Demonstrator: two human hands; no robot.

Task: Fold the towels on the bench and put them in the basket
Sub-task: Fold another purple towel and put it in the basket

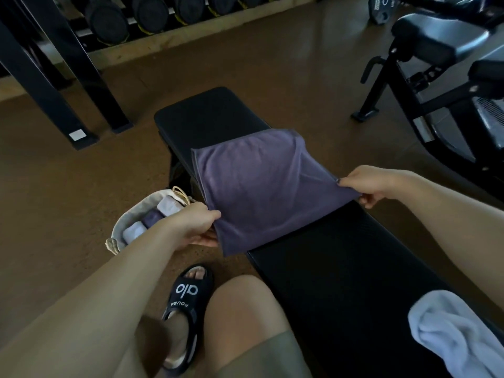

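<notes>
A purple towel [259, 186] lies spread across the black bench [341, 268], folded over once. My left hand [196, 225] pinches its near left corner, which hangs off the bench edge. My right hand [373, 184] pinches its near right corner. The near edge is stretched taut between both hands. A cream fabric basket [131, 214] stands on the floor left of the bench, holding three folded towels in light and dark purple. A crumpled pale blue towel [452, 334] lies on the bench at the lower right.
My knee [240, 309] and a black sandal [185, 296] are beside the bench at the bottom. A dumbbell rack [163, 17] runs along the back, with black frame legs [60, 77] at left. An exercise machine [441, 77] stands at right.
</notes>
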